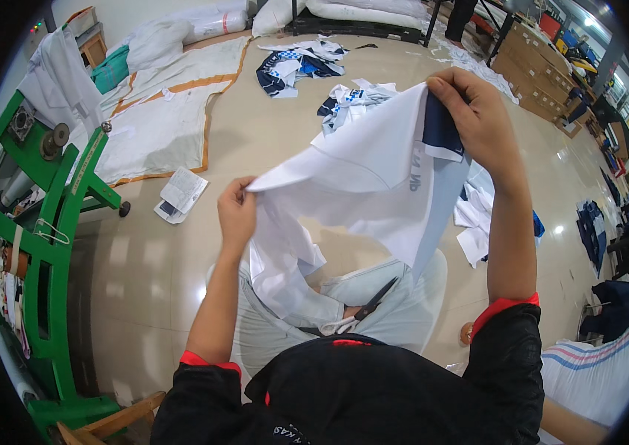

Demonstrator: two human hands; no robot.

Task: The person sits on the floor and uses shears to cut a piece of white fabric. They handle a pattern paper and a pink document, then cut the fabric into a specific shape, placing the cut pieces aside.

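A white fabric piece [344, 167] with a navy corner and light grey edge is stretched out in the air between my hands. My left hand [237, 211] pinches its left edge. Higher up, my right hand [474, 111] grips the navy corner between thumb and fingers. Part of the white cloth hangs down over my left leg. Scissors [376, 299] with dark blades and pale handles lie in my lap. Beyond the cloth, piles of white, navy and blue fabric pieces [299, 65] lie on the floor. More white pieces [475, 215] lie to my right, partly hidden by my forearm.
A green metal machine frame [55, 259] stands close on my left. An orange-edged white sheet [162, 133] covers floor at the far left, near an open notebook [181, 194]. Cardboard boxes [533, 70] stand at the far right. A striped white sack [603, 371] sits at the near right.
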